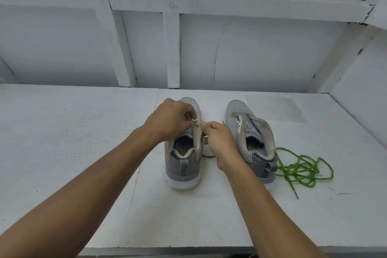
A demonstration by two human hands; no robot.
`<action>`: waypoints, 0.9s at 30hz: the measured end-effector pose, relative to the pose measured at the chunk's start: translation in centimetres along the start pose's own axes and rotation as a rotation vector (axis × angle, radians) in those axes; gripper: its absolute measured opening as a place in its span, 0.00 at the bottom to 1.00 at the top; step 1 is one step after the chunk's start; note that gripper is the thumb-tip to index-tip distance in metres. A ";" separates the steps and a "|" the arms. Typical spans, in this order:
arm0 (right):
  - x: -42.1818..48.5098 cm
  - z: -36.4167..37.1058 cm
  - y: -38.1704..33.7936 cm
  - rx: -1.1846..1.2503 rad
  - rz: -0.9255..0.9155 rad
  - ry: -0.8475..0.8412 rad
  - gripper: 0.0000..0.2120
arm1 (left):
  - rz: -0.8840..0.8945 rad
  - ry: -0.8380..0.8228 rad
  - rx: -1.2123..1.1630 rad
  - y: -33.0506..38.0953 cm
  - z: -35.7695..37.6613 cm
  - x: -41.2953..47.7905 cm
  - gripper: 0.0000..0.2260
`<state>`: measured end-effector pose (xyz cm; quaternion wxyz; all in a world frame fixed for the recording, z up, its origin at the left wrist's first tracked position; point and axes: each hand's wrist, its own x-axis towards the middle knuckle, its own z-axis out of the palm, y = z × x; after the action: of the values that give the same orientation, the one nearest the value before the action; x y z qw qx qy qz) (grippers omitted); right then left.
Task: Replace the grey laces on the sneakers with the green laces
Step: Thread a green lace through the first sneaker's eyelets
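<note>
Status: green lace pinched by left hand at left sneaker tongue; tongue edge pinched by curled right hand; second green lace tangled on table beside right sneaker.

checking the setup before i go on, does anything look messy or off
The spare green lace lies in a tangled heap beside the right-hand sneaker, which has no lace and its tongue pushed askew. Nothing looks broken.

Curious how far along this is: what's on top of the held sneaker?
A bit of green lace at the tongue, pinched by the left hand and right hand. The hands cover the eyelets beneath.
</note>
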<state>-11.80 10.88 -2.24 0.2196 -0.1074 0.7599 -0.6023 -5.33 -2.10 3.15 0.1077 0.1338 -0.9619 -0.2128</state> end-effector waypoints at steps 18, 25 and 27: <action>0.4 -0.1 0.3 -0.046 -0.029 0.009 0.14 | 0.026 -0.033 0.040 0.6 0.4 0.5 0.06; -0.1 -0.7 -0.3 -0.026 -0.046 -0.070 0.11 | -0.008 -0.041 0.051 0.7 0.9 0.6 0.09; -0.3 -1.4 -0.7 -0.021 -0.042 -0.115 0.10 | -0.015 -0.034 0.058 0.4 1.0 0.6 0.12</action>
<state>-12.26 12.00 -1.23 0.2493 -0.1600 0.7498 -0.5917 -6.25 -1.57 2.58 0.0859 0.1402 -0.9683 -0.1880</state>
